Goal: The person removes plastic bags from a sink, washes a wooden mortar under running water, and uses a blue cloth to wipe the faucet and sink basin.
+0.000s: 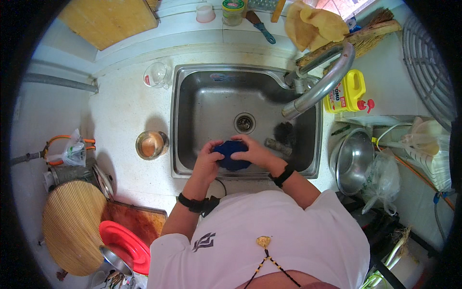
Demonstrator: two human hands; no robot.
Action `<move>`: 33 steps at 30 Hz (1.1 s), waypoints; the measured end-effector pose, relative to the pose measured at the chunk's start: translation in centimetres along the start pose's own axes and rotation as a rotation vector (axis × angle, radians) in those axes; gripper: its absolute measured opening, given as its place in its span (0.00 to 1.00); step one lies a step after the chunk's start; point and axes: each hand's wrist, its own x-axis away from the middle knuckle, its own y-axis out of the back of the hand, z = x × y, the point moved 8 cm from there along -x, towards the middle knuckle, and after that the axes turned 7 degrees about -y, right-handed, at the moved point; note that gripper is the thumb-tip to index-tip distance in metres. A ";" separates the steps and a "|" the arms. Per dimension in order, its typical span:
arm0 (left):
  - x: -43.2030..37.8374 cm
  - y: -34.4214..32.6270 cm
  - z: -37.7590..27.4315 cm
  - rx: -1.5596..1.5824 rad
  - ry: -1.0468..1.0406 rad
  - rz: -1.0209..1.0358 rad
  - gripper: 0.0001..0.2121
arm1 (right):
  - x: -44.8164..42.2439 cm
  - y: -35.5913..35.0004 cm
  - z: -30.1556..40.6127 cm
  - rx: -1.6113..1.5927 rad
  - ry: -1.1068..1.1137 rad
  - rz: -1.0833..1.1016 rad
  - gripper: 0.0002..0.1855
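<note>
A dark blue cloth [232,157] is held between both hands above the near edge of the stainless steel sink [213,104]. On its left side my left hand [207,162] grips it with thumb and fingers. My right hand [254,151] pinches it from the right, the thumb lying across its front. Beyond the hands is the drain [245,123] in the sink floor. A dark scouring pad [284,133] and a greyish cylindrical thing [278,146] lie in the sink, right of my right hand. The cloth's underside is hidden.
A curved metal faucet [317,88] arches over the sink's right side. Left of the sink stand a clear glass mug [156,76] and a glass cup with brownish contents [149,145]. At right are a yellow detergent bottle [345,92] and metal bowls [355,160].
</note>
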 end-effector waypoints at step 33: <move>7.4 2.2 -1.1 -0.130 0.156 0.008 0.09 | 6.3 -1.3 -1.3 0.009 -0.056 -0.085 0.15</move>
